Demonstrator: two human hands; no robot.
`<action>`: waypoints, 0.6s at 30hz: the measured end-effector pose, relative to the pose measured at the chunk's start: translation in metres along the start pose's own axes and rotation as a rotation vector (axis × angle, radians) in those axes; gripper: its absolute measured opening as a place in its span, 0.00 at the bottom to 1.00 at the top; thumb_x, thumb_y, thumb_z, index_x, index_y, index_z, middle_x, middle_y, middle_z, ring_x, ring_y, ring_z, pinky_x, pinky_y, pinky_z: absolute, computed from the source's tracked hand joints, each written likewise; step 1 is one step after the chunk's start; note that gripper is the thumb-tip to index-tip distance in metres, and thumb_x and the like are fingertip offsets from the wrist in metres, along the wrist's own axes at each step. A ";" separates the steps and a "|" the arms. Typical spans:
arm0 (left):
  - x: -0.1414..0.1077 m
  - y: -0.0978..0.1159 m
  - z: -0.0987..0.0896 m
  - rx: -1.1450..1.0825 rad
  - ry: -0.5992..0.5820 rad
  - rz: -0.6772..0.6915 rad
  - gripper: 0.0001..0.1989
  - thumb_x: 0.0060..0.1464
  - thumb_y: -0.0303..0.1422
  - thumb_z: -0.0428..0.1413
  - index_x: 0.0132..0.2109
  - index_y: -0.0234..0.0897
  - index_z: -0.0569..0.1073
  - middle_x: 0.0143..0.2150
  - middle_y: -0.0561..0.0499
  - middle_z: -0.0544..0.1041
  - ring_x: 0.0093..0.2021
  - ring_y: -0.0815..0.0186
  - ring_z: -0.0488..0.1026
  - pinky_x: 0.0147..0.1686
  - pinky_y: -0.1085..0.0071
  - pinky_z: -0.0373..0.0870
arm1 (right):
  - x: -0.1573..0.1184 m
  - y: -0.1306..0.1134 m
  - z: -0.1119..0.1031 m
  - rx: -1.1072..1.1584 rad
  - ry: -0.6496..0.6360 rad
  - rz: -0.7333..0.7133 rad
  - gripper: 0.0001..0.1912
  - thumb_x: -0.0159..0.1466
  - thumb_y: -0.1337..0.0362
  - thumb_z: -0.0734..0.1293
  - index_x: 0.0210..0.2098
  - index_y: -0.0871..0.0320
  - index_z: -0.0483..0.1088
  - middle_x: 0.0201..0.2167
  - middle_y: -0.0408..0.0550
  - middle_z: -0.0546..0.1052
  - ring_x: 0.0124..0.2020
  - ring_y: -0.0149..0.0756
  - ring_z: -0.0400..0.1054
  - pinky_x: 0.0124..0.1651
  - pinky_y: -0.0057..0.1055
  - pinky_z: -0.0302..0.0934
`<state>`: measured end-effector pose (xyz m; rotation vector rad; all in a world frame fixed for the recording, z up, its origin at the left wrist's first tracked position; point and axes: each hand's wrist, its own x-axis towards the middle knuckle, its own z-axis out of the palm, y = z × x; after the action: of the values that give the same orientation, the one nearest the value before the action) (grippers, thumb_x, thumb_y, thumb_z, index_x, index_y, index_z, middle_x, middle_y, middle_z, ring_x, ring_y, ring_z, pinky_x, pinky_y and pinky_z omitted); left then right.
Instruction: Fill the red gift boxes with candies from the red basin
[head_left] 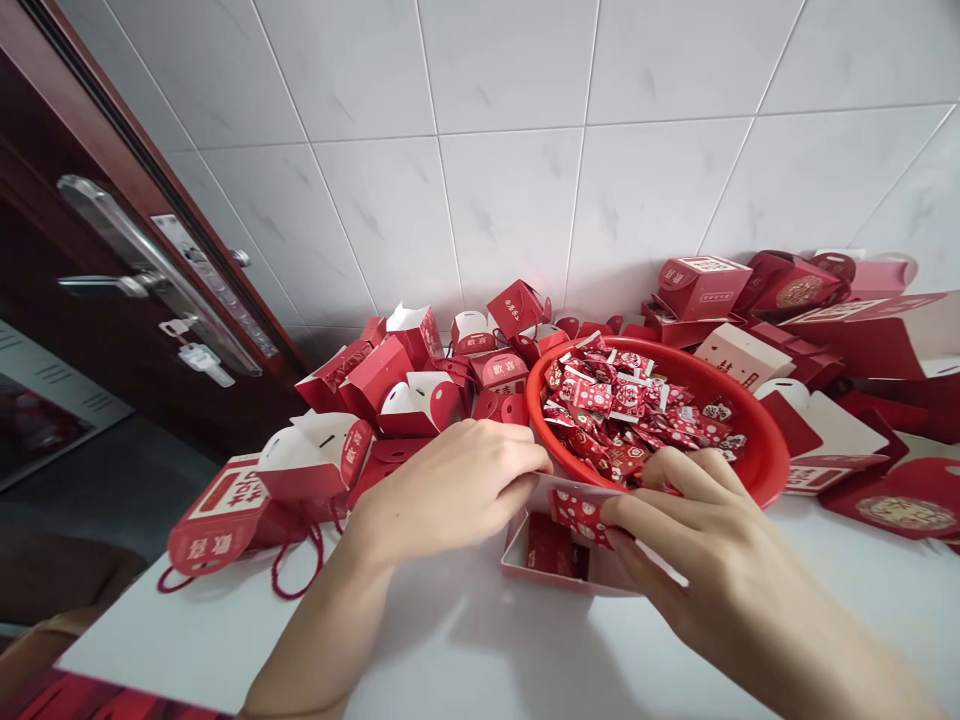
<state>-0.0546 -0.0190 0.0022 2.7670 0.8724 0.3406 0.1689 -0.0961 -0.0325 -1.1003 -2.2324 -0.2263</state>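
An open gift box (551, 583), white inside, stands on the white table in front of me, with a dark red packet (547, 545) lying in it. My left hand (469, 478) is closed on the box's far left edge. In my right hand (697, 530), thumb and fingers pinch a red patterned wrapped candy (581, 513) over the box opening. Just behind the box sits a red plastic basin (772, 455) holding many similar wrapped candies (630, 400). Part of the box's right side is hidden by my right hand.
Red gift boxes (315, 465), some with rope handles, crowd the left of the white table (420, 640). More boxes (900, 495) pile up at the right. Behind rises a tiled wall (510, 200); a dark door with a metal handle (142, 280) and keys stands at the left.
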 end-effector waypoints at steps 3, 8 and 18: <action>-0.003 0.007 0.002 0.058 0.031 -0.024 0.12 0.62 0.20 0.52 0.38 0.34 0.79 0.36 0.51 0.79 0.33 0.66 0.75 0.29 0.69 0.60 | -0.008 -0.003 -0.001 -0.043 0.009 0.023 0.18 0.69 0.77 0.59 0.24 0.56 0.62 0.21 0.43 0.66 0.25 0.34 0.55 0.32 0.32 0.48; -0.006 0.014 0.004 0.056 0.014 -0.028 0.11 0.63 0.20 0.52 0.40 0.34 0.79 0.36 0.51 0.79 0.33 0.66 0.75 0.30 0.69 0.62 | -0.021 -0.005 0.007 -0.076 0.010 -0.048 0.17 0.68 0.78 0.55 0.26 0.55 0.59 0.21 0.40 0.66 0.17 0.31 0.48 0.23 0.34 0.39; -0.006 0.014 0.003 0.060 -0.056 -0.048 0.11 0.64 0.22 0.52 0.39 0.35 0.78 0.35 0.51 0.78 0.32 0.66 0.74 0.30 0.69 0.62 | -0.015 -0.005 0.004 0.019 -0.219 -0.047 0.16 0.67 0.80 0.57 0.32 0.57 0.69 0.26 0.43 0.76 0.20 0.31 0.65 0.24 0.33 0.52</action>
<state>-0.0513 -0.0344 0.0025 2.7894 0.9489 0.2309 0.1703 -0.1072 -0.0440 -1.1093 -2.4501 -0.1084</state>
